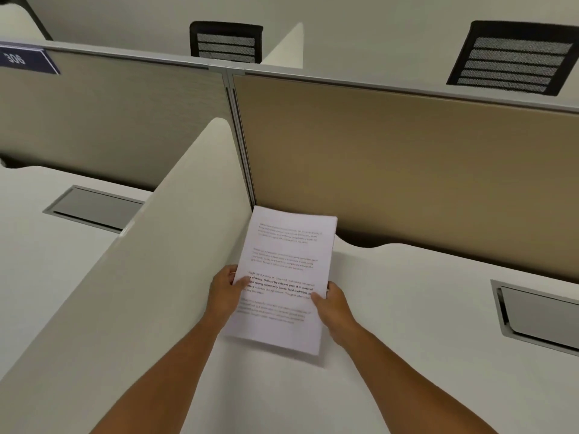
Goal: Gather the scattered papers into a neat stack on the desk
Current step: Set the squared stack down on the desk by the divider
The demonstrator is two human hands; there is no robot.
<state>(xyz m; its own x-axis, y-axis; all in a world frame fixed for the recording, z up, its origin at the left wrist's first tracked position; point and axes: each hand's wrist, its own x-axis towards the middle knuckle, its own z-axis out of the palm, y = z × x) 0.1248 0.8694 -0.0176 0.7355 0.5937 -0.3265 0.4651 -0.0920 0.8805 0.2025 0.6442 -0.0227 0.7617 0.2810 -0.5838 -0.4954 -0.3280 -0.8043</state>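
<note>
White sheets: the papers [283,278] are gathered as one stack with printed text facing up, held over the desk [407,324] close to the corner where the side divider [150,277] meets the back partition [407,158].
Long axis: it runs from about 6 o'clock to 12 o'clock, leaning slightly toward 1 o'clock.
Left hand [227,291]: it is at 9 o'clock of the stack, thumb on top and fingers under, clamped on the left long edge.
Right hand [333,305]: it is at 3 o'clock, pinching the right long edge the same way.
Nearer hand: both are equally near; each already touches the stack.
Contact with desk: I cannot tell whether the bottom edge rests on it.
Coming move: probably to lower the stack flat, so both hands should release together.
</note>
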